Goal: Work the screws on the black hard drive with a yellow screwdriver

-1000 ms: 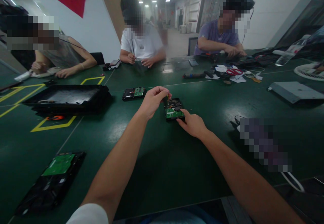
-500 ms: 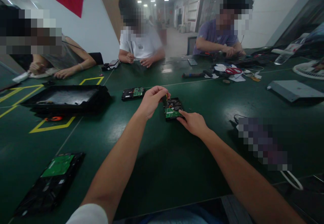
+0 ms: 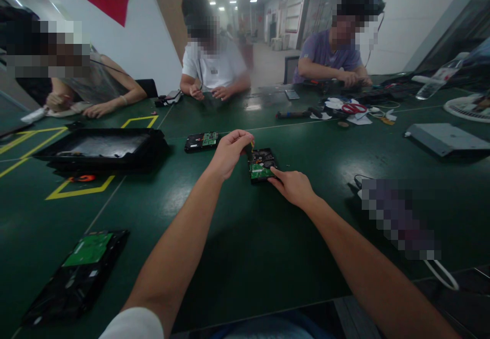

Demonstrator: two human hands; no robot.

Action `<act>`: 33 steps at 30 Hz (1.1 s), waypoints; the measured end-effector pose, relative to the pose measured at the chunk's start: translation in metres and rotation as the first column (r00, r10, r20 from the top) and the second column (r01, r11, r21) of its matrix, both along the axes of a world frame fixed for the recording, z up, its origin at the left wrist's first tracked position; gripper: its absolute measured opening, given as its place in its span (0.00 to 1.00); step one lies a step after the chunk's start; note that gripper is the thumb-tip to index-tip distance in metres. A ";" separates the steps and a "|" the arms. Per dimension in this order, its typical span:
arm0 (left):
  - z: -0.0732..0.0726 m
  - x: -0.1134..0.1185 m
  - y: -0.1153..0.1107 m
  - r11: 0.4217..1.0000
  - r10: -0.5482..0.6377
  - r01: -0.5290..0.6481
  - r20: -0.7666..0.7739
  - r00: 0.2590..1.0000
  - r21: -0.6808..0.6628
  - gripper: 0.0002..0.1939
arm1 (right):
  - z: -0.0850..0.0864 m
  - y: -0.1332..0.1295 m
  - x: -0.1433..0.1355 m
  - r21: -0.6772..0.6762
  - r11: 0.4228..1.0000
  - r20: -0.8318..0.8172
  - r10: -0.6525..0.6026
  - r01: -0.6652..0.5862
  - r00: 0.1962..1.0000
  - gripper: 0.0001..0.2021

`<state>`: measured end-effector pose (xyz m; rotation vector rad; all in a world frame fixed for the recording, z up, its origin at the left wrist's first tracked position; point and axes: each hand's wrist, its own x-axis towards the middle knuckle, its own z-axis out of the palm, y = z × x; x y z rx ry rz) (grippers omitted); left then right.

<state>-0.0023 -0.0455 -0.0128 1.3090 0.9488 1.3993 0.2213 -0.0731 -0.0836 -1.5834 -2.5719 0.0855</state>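
Observation:
In the middle of the table lies a hard drive (image 3: 262,170) with its green circuit board and black casing facing up. My left hand (image 3: 231,151) is closed in a pinch over the drive's left edge, around a small screwdriver (image 3: 252,145) with some yellow on it; most of the tool is hidden by the fingers. From the right, my right hand (image 3: 293,186) grips the drive's near right corner, index finger on top and thumb at the side. A second hard drive (image 3: 201,142) rests just beyond my left hand. Another hard drive (image 3: 78,275) lies at the near left.
A black tray (image 3: 101,147) stands at left. A laptop-like grey case (image 3: 447,139), a blurred-out pouch-shaped object (image 3: 398,219) and a white fan (image 3: 469,108) are at right. Scissors (image 3: 354,108) lie among scraps. Several people sit across the green table (image 3: 245,257).
My left hand stays at the drive's left edge, and a bit more yellow shows at its fingertips. My right hand and the drive keep their places. The view has shifted slightly.

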 end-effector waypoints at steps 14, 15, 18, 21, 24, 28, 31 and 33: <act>0.005 -0.001 -0.002 0.998 0.013 -0.008 0.079 0.997 -0.062 0.07 | -0.003 0.000 0.000 0.018 1.000 0.019 -0.010 0.010 1.000 0.29; 0.005 -0.001 -0.002 0.998 0.020 -0.014 0.096 0.995 -0.067 0.06 | -0.004 0.000 0.000 0.024 1.000 0.017 -0.007 0.007 1.000 0.29; 0.005 0.000 -0.002 0.998 0.021 -0.015 0.095 0.995 -0.062 0.06 | -0.004 0.001 0.000 0.025 1.000 0.013 -0.008 0.008 1.000 0.29; 0.003 -0.002 -0.001 0.999 0.043 -0.042 0.020 0.999 -0.027 0.06 | -0.002 0.000 0.000 0.009 1.000 0.010 -0.007 0.007 1.000 0.29; 0.002 -0.003 0.001 0.997 0.075 -0.075 -0.024 0.997 0.001 0.05 | -0.001 -0.001 0.000 0.007 1.000 0.007 -0.005 0.005 1.000 0.28; 0.003 -0.002 0.000 0.998 0.048 -0.047 0.021 0.999 -0.051 0.06 | 0.001 -0.002 -0.002 -0.005 1.000 0.006 -0.018 0.018 1.000 0.29; 0.005 0.000 -0.001 0.998 0.002 0.002 0.065 0.998 -0.063 0.06 | 0.001 -0.003 -0.003 -0.006 1.000 0.009 -0.026 0.026 1.000 0.29; 0.005 0.000 -0.002 0.998 -0.003 0.008 0.078 0.997 -0.060 0.06 | 0.001 -0.003 -0.004 -0.006 1.000 0.003 -0.023 0.023 1.000 0.29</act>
